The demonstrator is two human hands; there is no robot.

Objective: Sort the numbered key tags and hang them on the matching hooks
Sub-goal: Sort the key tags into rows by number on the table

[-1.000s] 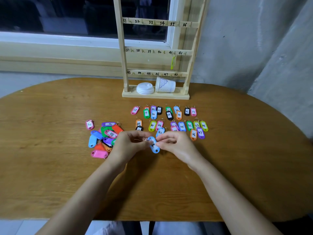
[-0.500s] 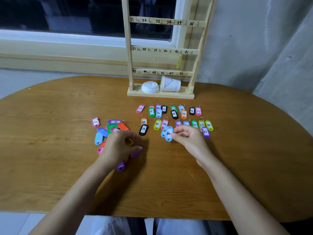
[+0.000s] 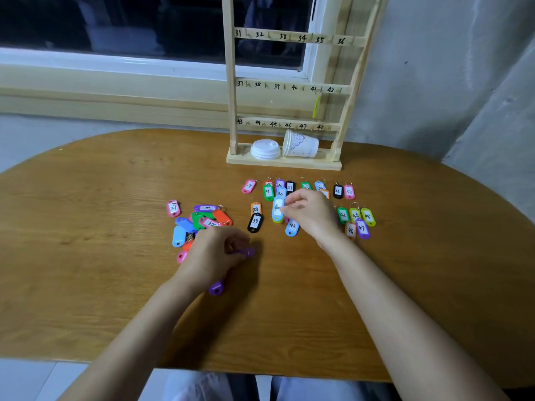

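Wooden table (image 3: 86, 256) w/ numbered hook rack (image 3: 289, 88) at back. Your right hand (image 3: 311, 214) pinches a light-blue tag (image 3: 278, 208) among the sorted rows; left hand (image 3: 212, 256) is curled round purple tags (image 3: 216, 288) by the unsorted pile (image 3: 199, 221).

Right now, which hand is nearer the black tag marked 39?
Left. The left hand sits just below and left of the black tag; the right hand is farther off, to its right.
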